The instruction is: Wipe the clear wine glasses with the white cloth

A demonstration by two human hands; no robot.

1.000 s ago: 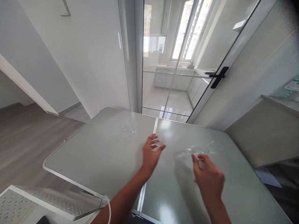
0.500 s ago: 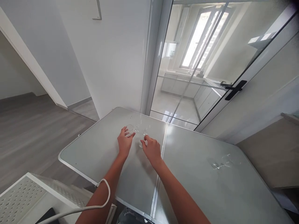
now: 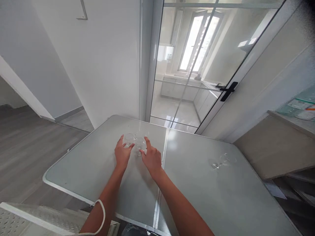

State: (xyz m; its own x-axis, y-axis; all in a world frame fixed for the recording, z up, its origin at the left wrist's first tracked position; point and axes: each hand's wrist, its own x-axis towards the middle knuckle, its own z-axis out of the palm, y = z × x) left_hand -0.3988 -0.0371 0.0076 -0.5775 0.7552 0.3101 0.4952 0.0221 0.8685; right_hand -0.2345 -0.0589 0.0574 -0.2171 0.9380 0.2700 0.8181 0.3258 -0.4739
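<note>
My left hand (image 3: 122, 154) curls around the bowl of a clear stemmed glass (image 3: 129, 138) on the left half of the table. Close beside it, my right hand (image 3: 152, 158) has thumb and fingers around another clear stemmed glass (image 3: 140, 142), whose round foot shows near the tabletop. The two bowls are side by side; whether they touch I cannot tell. Faint transparent shapes, perhaps more glass, show just behind them. Farther right is another stemmed glass (image 3: 228, 159), apart from both hands; whether it stands or lies I cannot tell.
The pale glass-topped table (image 3: 192, 190) has a metal seam (image 3: 161, 177) across it. Behind stands a glass door (image 3: 182, 98) with a black handle (image 3: 228, 91). A white perforated rack (image 3: 49, 218) is at lower left, and a white cable (image 3: 102, 209) crosses my left forearm.
The view has turned to the right, so things appear shifted left. My right hand has opened wider and moved up around a glass bowl, bringing it close to the glass in my left hand.
</note>
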